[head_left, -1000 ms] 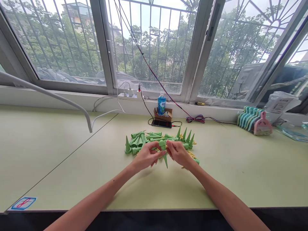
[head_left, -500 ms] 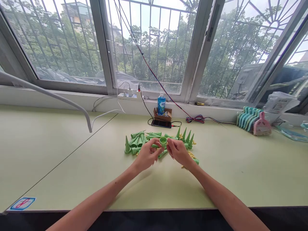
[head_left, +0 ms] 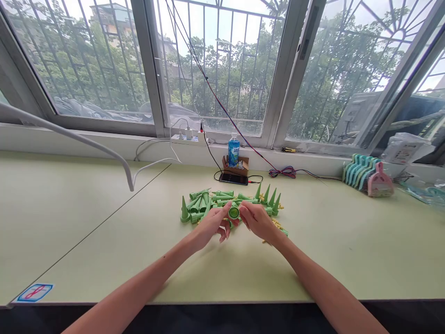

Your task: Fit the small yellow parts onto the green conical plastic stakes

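Green plastic cones (head_left: 203, 202) crowd the tabletop (head_left: 330, 250) beyond the hands, while bare surface lies open to either side.

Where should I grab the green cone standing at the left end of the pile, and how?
Try pinching the green cone halfway up, coming from the left: it stands point up on a wider base, and other green pieces crowd its right side.

Green plastic spike (head_left: 234, 212): open round end faces camera, hollow, between both hands. Green cone spikes (head_left: 202, 202): heaped on bench (head_left: 139, 241) beyond it, most lying flat; four stand point-up in a row at right, one at left. Small yellow pieces (head_left: 277, 224): scattered at right.
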`<state>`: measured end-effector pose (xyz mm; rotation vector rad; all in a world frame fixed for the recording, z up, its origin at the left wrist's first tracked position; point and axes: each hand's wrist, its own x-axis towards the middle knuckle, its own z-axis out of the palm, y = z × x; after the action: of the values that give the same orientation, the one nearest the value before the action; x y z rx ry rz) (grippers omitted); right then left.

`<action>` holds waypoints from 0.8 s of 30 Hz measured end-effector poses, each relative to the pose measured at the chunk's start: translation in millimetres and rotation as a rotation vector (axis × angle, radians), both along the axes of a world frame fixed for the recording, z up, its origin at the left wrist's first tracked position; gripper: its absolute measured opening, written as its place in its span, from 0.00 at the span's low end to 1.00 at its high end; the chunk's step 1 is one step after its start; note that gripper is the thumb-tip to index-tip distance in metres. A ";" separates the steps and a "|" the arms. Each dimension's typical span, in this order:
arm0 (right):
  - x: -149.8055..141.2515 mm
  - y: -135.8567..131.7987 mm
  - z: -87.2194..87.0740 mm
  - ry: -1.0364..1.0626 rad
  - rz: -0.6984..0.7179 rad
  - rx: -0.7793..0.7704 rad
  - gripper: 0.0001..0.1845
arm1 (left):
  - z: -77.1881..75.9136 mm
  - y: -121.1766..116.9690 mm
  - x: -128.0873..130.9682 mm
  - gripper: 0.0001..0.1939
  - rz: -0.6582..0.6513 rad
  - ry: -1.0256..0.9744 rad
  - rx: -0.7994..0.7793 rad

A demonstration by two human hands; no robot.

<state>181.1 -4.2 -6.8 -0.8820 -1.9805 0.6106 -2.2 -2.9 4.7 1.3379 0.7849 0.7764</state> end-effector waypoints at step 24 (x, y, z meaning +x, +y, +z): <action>-5.2 2.4 -1.5 0.115 -0.133 -0.061 0.31 | -5.9 -4.8 1.0 0.19 0.283 0.217 0.526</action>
<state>176.0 -1.8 -8.3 -0.9853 -1.7930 0.6339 -1.2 -7.7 -1.2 1.8261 0.9974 1.1265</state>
